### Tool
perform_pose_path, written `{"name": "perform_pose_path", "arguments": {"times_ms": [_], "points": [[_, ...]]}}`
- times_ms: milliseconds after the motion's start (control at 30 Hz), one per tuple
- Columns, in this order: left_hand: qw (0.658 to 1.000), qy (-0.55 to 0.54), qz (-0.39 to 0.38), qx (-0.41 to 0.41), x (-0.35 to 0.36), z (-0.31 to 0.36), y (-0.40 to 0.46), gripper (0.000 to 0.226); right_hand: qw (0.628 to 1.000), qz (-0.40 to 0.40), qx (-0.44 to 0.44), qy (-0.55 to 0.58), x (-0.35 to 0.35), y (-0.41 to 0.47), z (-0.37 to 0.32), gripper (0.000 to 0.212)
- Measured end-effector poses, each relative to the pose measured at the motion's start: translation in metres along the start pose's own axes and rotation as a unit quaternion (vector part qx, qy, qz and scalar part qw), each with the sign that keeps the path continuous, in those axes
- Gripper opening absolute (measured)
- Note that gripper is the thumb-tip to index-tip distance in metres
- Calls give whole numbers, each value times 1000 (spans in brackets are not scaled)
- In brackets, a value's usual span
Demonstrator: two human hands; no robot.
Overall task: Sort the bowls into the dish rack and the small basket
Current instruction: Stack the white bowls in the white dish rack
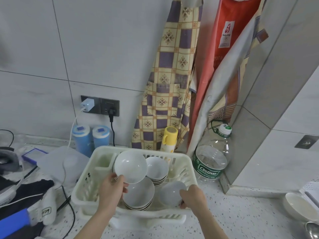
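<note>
A cream plastic dish rack (82, 188) stands on the speckled counter in front of me. My left hand (111, 192) grips a white bowl (130, 166) by its lower rim and holds it tilted above the rack. My right hand (194, 198) grips a second white bowl (170, 193), tilted on edge in the rack's right part. A stack of white bowls (139, 194) sits in the rack's front middle. Another stack (157, 167) sits behind it. No small basket is in view.
A large clear water bottle (211, 159) stands right of the rack. A yellow flask (169, 138), two blue canisters (90, 138) and hanging aprons are behind it. A white oval dish (300, 207) and a spoon lie at far right. Cables, cloths and a glove clutter the left.
</note>
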State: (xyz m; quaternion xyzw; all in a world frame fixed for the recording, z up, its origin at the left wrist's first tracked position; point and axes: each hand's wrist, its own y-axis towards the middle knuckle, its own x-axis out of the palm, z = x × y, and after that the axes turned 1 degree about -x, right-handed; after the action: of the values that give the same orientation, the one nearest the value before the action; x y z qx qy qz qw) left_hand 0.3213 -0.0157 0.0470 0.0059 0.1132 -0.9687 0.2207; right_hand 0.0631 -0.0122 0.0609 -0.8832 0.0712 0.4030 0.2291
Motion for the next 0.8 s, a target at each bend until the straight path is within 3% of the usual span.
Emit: {"name": "perform_pose_path", "arguments": {"times_ms": [233, 533, 800], "points": [[999, -36, -19, -36, -1, 1, 13, 12, 991, -18, 11, -133, 15, 1, -6, 5], [997, -28, -47, -47, -4, -2, 14, 11, 970, -15, 17, -240, 27, 3, -6, 37], [997, -30, -60, -38, -4, -5, 14, 10, 960, 19, 14, -278, 30, 1, -8, 35]]}}
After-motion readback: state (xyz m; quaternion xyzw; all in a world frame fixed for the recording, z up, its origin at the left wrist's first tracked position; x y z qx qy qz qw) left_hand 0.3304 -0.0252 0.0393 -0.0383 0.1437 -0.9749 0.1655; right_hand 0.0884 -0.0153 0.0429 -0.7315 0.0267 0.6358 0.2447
